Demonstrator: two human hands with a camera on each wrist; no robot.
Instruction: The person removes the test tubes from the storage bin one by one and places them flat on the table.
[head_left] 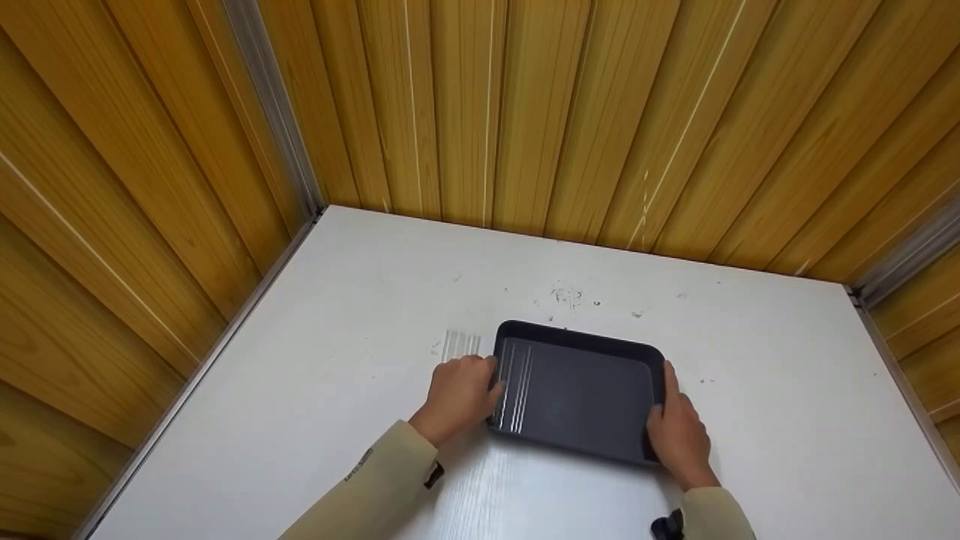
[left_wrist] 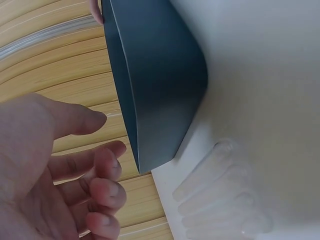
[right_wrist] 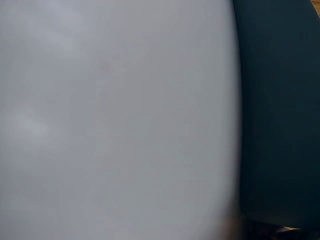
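A dark, shallow rectangular tray (head_left: 592,397) sits on the white table. Several slim clear tubes (head_left: 521,405) lie side by side along its left inner side. My right hand (head_left: 681,435) grips the tray's right wall, thumb over the rim and fingers along the outside. At the left wall is my left hand (head_left: 459,397); the left wrist view shows its fingers loosely curled with nothing between them and the thumb. More clear tubes (left_wrist: 220,195) lie in a row on the table just outside the tray, partly behind the left hand in the head view.
The white tabletop (head_left: 315,360) has dark specks and scuffs beyond the tray. Yellow wood-patterned panels (head_left: 517,112) rise along its back and sides, with metal corner posts (head_left: 274,105) between them.
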